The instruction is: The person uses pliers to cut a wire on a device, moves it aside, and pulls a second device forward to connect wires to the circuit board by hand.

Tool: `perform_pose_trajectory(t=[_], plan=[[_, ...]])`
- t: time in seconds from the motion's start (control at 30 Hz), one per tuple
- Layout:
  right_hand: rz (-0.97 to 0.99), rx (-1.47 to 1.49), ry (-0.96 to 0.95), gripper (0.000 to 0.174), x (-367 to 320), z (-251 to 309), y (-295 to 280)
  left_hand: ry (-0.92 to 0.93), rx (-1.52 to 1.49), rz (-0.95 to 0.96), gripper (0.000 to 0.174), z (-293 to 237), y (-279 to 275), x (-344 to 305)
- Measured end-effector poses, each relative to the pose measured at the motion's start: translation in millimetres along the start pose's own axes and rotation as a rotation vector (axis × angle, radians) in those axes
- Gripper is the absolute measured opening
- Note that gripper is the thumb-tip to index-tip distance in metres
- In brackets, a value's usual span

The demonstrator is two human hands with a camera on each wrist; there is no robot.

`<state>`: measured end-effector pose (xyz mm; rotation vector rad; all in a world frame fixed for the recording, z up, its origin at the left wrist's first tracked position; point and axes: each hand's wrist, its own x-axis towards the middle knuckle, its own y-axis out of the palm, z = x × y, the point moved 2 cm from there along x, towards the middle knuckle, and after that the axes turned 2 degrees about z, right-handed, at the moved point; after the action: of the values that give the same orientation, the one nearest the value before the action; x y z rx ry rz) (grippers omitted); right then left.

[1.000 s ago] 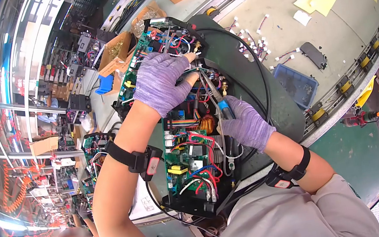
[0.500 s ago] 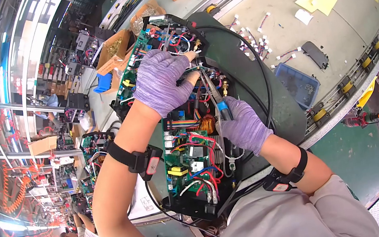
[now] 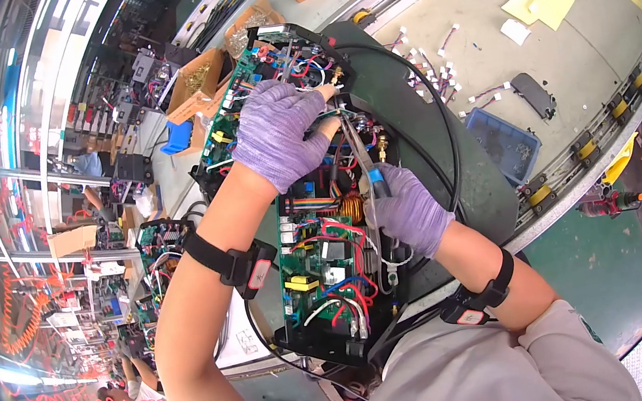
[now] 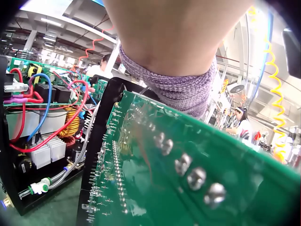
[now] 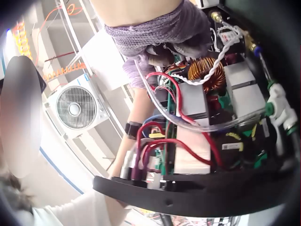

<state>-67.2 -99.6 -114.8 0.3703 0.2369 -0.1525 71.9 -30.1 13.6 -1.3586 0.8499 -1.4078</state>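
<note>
Pliers (image 3: 377, 182) gripped by right hand (image 3: 412, 212) over electronics (image 3: 330, 261); left hand (image 3: 280, 133) nearby, hold unclear.

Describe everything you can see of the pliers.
The pliers have long, slim, metal-looking jaws and blue on the handle, partly hidden where the right hand curls around it. They slant over the open electronics unit, nose pointing away from the person, ending close to the fingertips of the left hand. Whether the tips pinch anything is too small to tell.

We see a gloved right hand (image 5: 162, 35) above a copper-wound coil (image 5: 207, 74), red cables (image 5: 181, 96), a clear tube (image 5: 207, 127) and a white fan (image 5: 74, 108) at left.
</note>
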Motion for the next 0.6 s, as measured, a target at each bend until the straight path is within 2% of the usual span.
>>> perform_pose_trajectory(t=[0.07,0.17,0.2,0.23,0.27,0.33,0.37,0.43,0.47,0.5,0.57,0.6], plan=[[0.121,0.284,0.109,0.032,-8,11,-5,0.003,0.008,-0.001,0.039,0,-1,0],[0.127,0.248,0.136,0.033,-8,9,-6,-0.094,0.024,0.080,0.040,-4,-4,1],[0.100,0.195,0.078,0.033,-6,4,-8,-0.124,0.032,0.112,0.040,-5,-7,1],[0.074,0.141,0.020,0.034,-3,-4,-9,-0.166,0.058,0.256,0.050,-5,-11,2],[0.051,0.086,-0.039,0.034,-3,-8,-11,-0.179,0.067,0.260,0.054,-8,-22,2],[0.116,-0.025,0.013,0.049,-15,-1,-25,-0.210,0.086,0.264,0.063,-19,-51,4],[0.145,-0.081,0.040,0.057,-22,3,-34,-0.338,0.044,0.349,0.070,-23,-71,2],[0.084,-0.281,0.009,0.060,-38,8,-48,-0.452,0.033,0.300,0.069,-39,-118,-12],[0.054,-0.381,-0.006,0.061,-45,9,-55,-0.427,-0.061,0.171,0.064,-45,-137,-26],[0.039,-0.462,-0.011,0.061,-52,10,-64,-0.543,-0.113,0.163,0.060,-63,-161,-38],[0.002,-0.624,-0.029,0.061,-60,14,-83,-0.474,0.051,0.054,0.056,-98,-184,-74],[-0.004,-0.631,-0.013,0.061,-63,18,-91,-0.523,0.060,0.012,0.059,-115,-185,-99]])
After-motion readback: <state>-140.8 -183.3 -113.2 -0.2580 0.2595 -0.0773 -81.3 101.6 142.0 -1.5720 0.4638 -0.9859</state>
